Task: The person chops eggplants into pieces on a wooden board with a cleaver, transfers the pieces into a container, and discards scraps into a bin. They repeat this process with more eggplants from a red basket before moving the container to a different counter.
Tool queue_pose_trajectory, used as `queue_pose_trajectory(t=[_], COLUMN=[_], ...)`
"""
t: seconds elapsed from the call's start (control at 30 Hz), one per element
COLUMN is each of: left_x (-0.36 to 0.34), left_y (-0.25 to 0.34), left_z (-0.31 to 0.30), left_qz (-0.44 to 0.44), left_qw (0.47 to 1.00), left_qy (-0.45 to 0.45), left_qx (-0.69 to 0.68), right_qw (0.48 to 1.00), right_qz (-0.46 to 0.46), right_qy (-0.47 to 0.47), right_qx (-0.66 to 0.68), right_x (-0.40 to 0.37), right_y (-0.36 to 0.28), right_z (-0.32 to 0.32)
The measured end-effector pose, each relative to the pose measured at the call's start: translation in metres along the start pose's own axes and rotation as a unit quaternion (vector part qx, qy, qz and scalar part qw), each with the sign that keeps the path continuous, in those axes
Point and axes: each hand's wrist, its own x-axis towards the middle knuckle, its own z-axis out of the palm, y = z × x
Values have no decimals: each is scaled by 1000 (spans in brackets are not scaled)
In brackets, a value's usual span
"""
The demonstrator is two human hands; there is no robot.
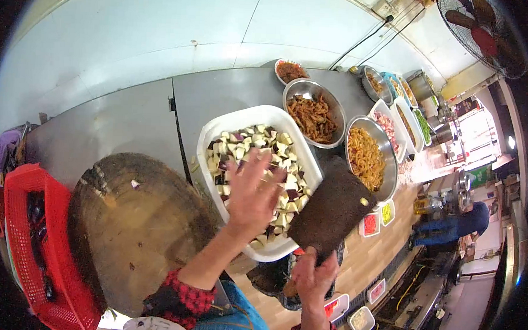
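Observation:
My left hand point(253, 194) is over the white tub point(213, 126), fingers spread on or just above the diced eggplant point(241, 146); contact is hard to tell. The cubes have pale flesh and dark purple skin. In my right hand point(315, 276) is the handle of a cleaver point(333, 207). Its wide dark blade is held beside the tub's right side, with a small pale piece stuck to it. Left of the tub lies a thick round wooden chopping block point(135, 236) bearing a few scraps.
A red plastic basket point(27, 182) with whole dark eggplants stands far left. Beyond the tub are steel bowls of fried food point(314, 117) and noodle-like strips point(369, 158), plus several trays. A black-lined bin point(276, 279) sits below. Another person point(458, 226) is in the background.

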Motion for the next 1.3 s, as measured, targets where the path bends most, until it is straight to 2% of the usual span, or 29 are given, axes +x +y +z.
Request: queue_pose_trajectory(t=[0.07, 0.1, 0.13, 0.23, 0.27, 0.33, 0.37, 0.43, 0.47, 0.53, 0.6, 0.67, 0.7, 0.73, 0.77, 0.8, 0.83, 0.87, 0.93, 0.97, 1.0, 1.07, 1.13, 1.2, 1.27, 1.3], left_x=[-7, -8, -14, -46, -63, -86, -95, -107, -107, -98, -70, -43, -20, -15, -14, -13, -14, -14, -30, -39, -49, -75, -112, -153, -225, -251], left_y=[-38, -49, -80, -145, -161, -172, -174, -172, -172, -154, -109, -68, -37, -36, -34, -33, -32, -34, -47, -54, -61, -82, -114, -138, -179, -191], left_z=[-14, -33, -54, -105, -116, -125, -129, -131, -129, -127, -113, -96, -96, -88, -86, -92, -105, -121, -156, -178, -205, -261, -328, -405, -482, -514], left_qz=[-49, -172, -83, -144, -166, -137, -133, -197, -196, -270, -259, -207, -222, -183, -94, -94, -89, -78, -88, -102, -129, -181, -243, -364, -466, -540], left_qw=[996, 979, 982, 925, 907, 916, 917, 947, 947, 946, 954, 976, 974, 981, 994, 993, 994, 993, 988, 984, 970, 939, 897, 844, 783, 733], left_qy=[74, 81, 90, 63, 14, -4, -5, 9, 9, 50, 82, 43, -27, -62, -47, -64, -66, -65, -30, -17, -2, 45, 97, 67, 5, -55], left_qx=[-24, -68, 143, 345, 388, 377, 376, 253, 254, 174, 130, 55, 35, -12, 2, -18, 22, 62, 122, 145, 205, 289, 357, 387, 412, 411], right_qw=[994, 991, 990, 998, 998, 978, 980, 985, 988, 987, 980, 981, 980, 977, 981, 983, 989, 991, 989, 995, 993, 960, 949, 927, 919, 915], right_qz=[63, 76, 80, 61, 65, 169, 155, 140, 124, 123, 133, 139, 131, 122, 107, 92, 61, 26, 27, 23, 14, 91, 75, 81, 65, 53], right_qy=[39, 70, 73, 6, 5, -17, -37, -51, -71, -84, -47, -11, -4, -7, 17, 42, -13, -60, -33, -72, -94, -241, -293, -348, -375, -385], right_qx=[86, 91, 94, 17, 21, 124, 119, 89, 59, 52, 139, 135, 152, 172, 162, 152, 133, 116, 141, 60, 67, 111, 94, 114, 107, 102], right_x=[7, 8, 11, 19, 20, 20, 23, 24, 25, 27, 28, 29, 27, 25, 25, 23, 26, 29, 19, 7, 1, -12, -25, -35, -50, -57], right_y=[-8, 7, 15, 36, 36, 28, 21, 35, 40, 32, 34, 35, 50, 66, 65, 61, 63, 64, 53, -21, -20, -8, -8, 3, -11, -17], right_z=[-16, -22, -29, -44, -42, -34, -31, -30, -29, -29, -30, -32, -38, -40, -35, -32, -35, -34, -11, 1, 8, 9, 25, 39, 55, 63])
